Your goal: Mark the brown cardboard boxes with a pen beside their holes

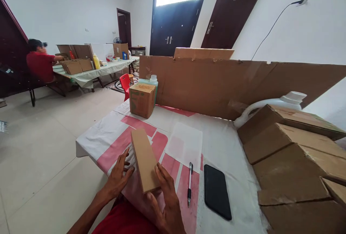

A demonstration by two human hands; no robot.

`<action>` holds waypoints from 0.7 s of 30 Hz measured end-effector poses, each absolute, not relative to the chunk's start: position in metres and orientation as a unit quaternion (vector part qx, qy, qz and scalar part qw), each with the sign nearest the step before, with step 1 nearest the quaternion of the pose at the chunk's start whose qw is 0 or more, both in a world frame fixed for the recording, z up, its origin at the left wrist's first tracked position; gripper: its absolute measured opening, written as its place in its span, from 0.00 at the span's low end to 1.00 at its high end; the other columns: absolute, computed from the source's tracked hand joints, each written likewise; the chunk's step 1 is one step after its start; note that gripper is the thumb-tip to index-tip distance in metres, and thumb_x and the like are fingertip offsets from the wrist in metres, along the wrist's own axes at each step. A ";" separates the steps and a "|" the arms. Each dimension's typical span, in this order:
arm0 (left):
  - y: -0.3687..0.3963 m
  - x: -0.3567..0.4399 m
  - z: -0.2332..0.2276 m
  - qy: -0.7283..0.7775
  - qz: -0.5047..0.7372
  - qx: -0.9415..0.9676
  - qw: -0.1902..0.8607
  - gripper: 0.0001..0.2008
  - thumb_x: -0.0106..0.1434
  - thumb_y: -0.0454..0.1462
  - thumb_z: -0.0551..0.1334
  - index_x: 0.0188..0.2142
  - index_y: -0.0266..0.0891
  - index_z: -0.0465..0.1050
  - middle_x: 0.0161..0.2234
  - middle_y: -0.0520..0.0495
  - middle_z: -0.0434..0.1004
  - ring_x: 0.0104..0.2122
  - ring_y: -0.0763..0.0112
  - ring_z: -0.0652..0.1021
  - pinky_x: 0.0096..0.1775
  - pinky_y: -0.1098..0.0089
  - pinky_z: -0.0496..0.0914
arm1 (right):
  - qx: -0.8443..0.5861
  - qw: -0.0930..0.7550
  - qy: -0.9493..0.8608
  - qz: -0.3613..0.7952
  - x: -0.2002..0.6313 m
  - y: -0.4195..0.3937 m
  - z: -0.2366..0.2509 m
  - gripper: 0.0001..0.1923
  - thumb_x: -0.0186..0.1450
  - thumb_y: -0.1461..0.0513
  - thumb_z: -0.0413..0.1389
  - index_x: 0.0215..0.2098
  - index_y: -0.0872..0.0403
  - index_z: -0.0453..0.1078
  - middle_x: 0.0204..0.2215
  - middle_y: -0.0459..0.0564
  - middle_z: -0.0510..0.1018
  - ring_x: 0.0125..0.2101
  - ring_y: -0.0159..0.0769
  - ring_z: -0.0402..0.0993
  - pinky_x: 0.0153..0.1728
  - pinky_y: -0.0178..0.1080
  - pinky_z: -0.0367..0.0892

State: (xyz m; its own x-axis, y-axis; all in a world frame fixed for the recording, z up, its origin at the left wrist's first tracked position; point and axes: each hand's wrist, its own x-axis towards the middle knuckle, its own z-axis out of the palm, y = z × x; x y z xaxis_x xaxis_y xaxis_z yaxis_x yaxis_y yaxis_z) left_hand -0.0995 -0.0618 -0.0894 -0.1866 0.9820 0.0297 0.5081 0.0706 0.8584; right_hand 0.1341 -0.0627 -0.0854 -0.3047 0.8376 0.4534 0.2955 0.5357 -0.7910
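Hovering just left of the slim cardboard box (144, 158), the left hand (118, 173) has its fingers spread and slightly curled; whether any fingertip meets the side, I cannot tell. The box sits between the two hands, over the red-and-white cloth (216, 144), its far end slanting leftward away from the grip; whether its near end is raised is unclear. It looks light and fairly stiff, its dry, matte card unlikely to slip, though hard pressing mid-panel could dent it. The long side edges seem the best hold, with fingers opposed across the width. At the near right corner, the right hand (171, 198) is loosely spread, fingers against the edge, thumb by the near end, not clamped. Beyond that hand lies a thin white sheet (184, 144); to its right, a pen (189, 185), a black phone (217, 191), then stacked cartons (286, 162).
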 end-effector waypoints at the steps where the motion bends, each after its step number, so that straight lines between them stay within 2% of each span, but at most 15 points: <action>1: -0.067 -0.096 -0.094 0.640 0.398 0.583 0.301 0.37 0.72 0.47 0.56 0.74 0.49 0.42 0.71 0.37 0.55 0.60 0.54 0.74 0.59 0.50 0.70 | -0.401 0.442 -0.725 0.344 0.135 -0.062 -0.086 0.35 0.73 0.53 0.54 0.75 0.42 0.49 0.73 0.52 0.57 0.71 0.51 0.55 0.67 0.55 0.60; 3: -0.077 -0.087 -0.101 0.596 0.404 0.627 0.296 0.38 0.73 0.45 0.56 0.75 0.53 0.37 0.75 0.42 0.46 0.70 0.52 0.61 0.67 0.48 0.62 | -0.443 0.404 -0.669 0.439 0.139 -0.060 -0.080 0.36 0.73 0.48 0.52 0.76 0.45 0.48 0.73 0.52 0.58 0.71 0.51 0.56 0.67 0.53 0.60; 5: -0.084 -0.079 -0.101 0.576 0.402 0.642 0.307 0.38 0.74 0.45 0.55 0.76 0.55 0.35 0.76 0.46 0.43 0.74 0.53 0.50 0.71 0.47 0.53 | -0.456 0.365 -0.638 0.502 0.146 -0.056 -0.067 0.37 0.73 0.44 0.50 0.75 0.47 0.51 0.72 0.52 0.62 0.70 0.50 0.57 0.68 0.51 0.59; 6: -0.086 -0.076 -0.097 0.577 0.400 0.637 0.318 0.36 0.75 0.46 0.53 0.76 0.56 0.35 0.76 0.47 0.43 0.75 0.53 0.49 0.72 0.47 0.51 | -0.445 0.356 -0.640 0.516 0.150 -0.052 -0.059 0.37 0.72 0.43 0.50 0.74 0.47 0.54 0.71 0.52 0.64 0.70 0.50 0.57 0.68 0.50 0.58; 8: -0.087 -0.071 -0.080 0.589 0.395 0.618 0.340 0.34 0.76 0.48 0.51 0.76 0.55 0.37 0.76 0.46 0.45 0.74 0.53 0.50 0.72 0.47 0.51 | -0.410 0.364 -0.659 0.514 0.157 -0.044 -0.040 0.36 0.72 0.42 0.49 0.73 0.46 0.57 0.70 0.51 0.66 0.70 0.50 0.57 0.68 0.49 0.57; 10: -0.085 -0.069 -0.057 0.592 0.398 0.610 0.345 0.33 0.76 0.50 0.50 0.76 0.53 0.39 0.74 0.43 0.52 0.72 0.53 0.56 0.70 0.49 0.55 | -0.378 0.383 -0.675 0.505 0.164 -0.033 -0.021 0.34 0.72 0.41 0.46 0.71 0.44 0.61 0.68 0.50 0.68 0.68 0.51 0.60 0.66 0.50 0.59; 13: -0.073 -0.066 -0.024 0.588 0.411 0.612 0.333 0.34 0.76 0.52 0.49 0.76 0.51 0.39 0.64 0.40 0.68 0.61 0.56 0.71 0.65 0.52 0.62 | -0.358 0.402 -0.670 0.512 0.165 -0.012 -0.002 0.33 0.73 0.39 0.43 0.68 0.41 0.65 0.64 0.48 0.72 0.64 0.51 0.65 0.63 0.50 0.61; 15: -0.055 -0.065 -0.012 0.579 0.418 0.622 0.319 0.36 0.75 0.54 0.50 0.76 0.49 0.41 0.56 0.41 0.74 0.53 0.57 0.75 0.61 0.53 0.65 | -0.353 0.410 -0.649 0.535 0.161 0.008 0.004 0.33 0.73 0.38 0.41 0.67 0.41 0.66 0.62 0.48 0.73 0.63 0.51 0.66 0.63 0.50 0.62; 18: -0.013 -0.069 -0.007 0.557 0.453 0.632 0.291 0.35 0.73 0.58 0.50 0.72 0.46 0.56 0.54 0.40 0.76 0.52 0.55 0.75 0.60 0.52 0.65 | -0.337 0.404 -0.601 0.602 0.147 0.048 0.007 0.38 0.72 0.35 0.37 0.71 0.39 0.60 0.56 0.49 0.78 0.59 0.49 0.71 0.58 0.50 0.66; 21: 0.042 -0.079 -0.007 0.562 0.499 0.607 0.261 0.33 0.72 0.61 0.48 0.59 0.42 0.74 0.51 0.39 0.77 0.54 0.52 0.71 0.62 0.49 0.63 | -0.323 0.377 -0.581 0.645 0.130 0.095 0.007 0.42 0.70 0.33 0.34 0.72 0.42 0.58 0.46 0.51 0.82 0.51 0.49 0.76 0.51 0.49 0.71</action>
State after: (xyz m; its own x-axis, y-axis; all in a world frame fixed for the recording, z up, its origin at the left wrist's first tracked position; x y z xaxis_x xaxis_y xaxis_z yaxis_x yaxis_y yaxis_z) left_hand -0.0789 0.0423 -0.0066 -0.1280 0.9414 0.3120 0.4212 -0.2332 0.8765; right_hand 0.1303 0.0950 0.0072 -0.5077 0.8613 0.0210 -0.1109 -0.0412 -0.9930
